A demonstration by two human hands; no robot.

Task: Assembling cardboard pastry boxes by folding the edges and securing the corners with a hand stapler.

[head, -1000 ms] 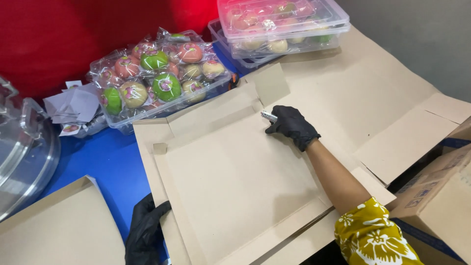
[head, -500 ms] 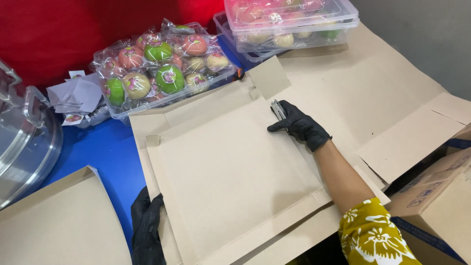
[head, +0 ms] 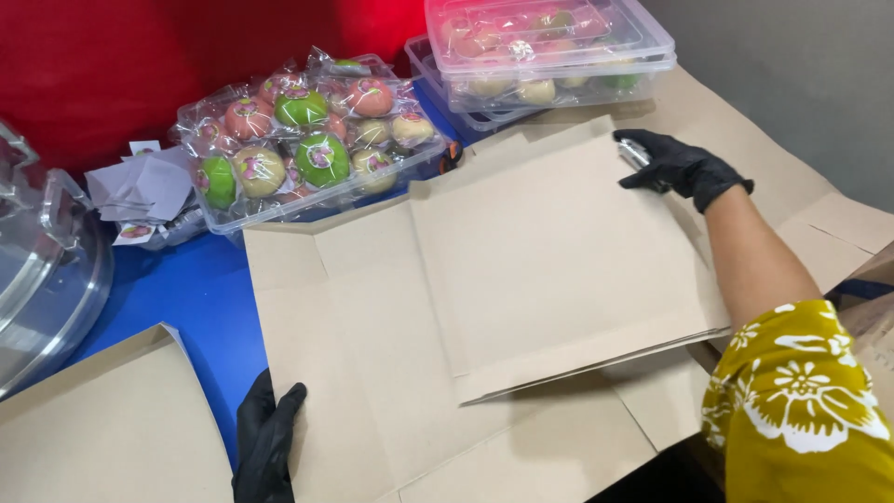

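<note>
Right now the flat cardboard sheet [head: 400, 354] lies across the blue bench [head: 186, 298], with one panel [head: 559, 251] folded up and over its middle. The right hand [head: 680, 168], in a black glove, is curled at the far corner of that panel around a small silvery object I cannot identify. The left hand [head: 265, 442], also gloved, rests with fingers spread on the near left edge of the sheet, gripping nothing.

As a judgement, the raised panel could spring back or crease off its fold line, since only one corner is held. The sheet could also slide on the smooth bench if the left hand eases its pressure.

Beyond the sheet's far left corner sits a clear tray [head: 307, 154] of round sweets, green, pink and cream, each wrapped in film with a small round sticker. Beyond the far right corner stand stacked clear lidded boxes [head: 549, 56]. Left of the tray lies a heap of grey paper slips [head: 144, 191]. Another cardboard piece [head: 102, 428] lies left of the sheet.
</note>
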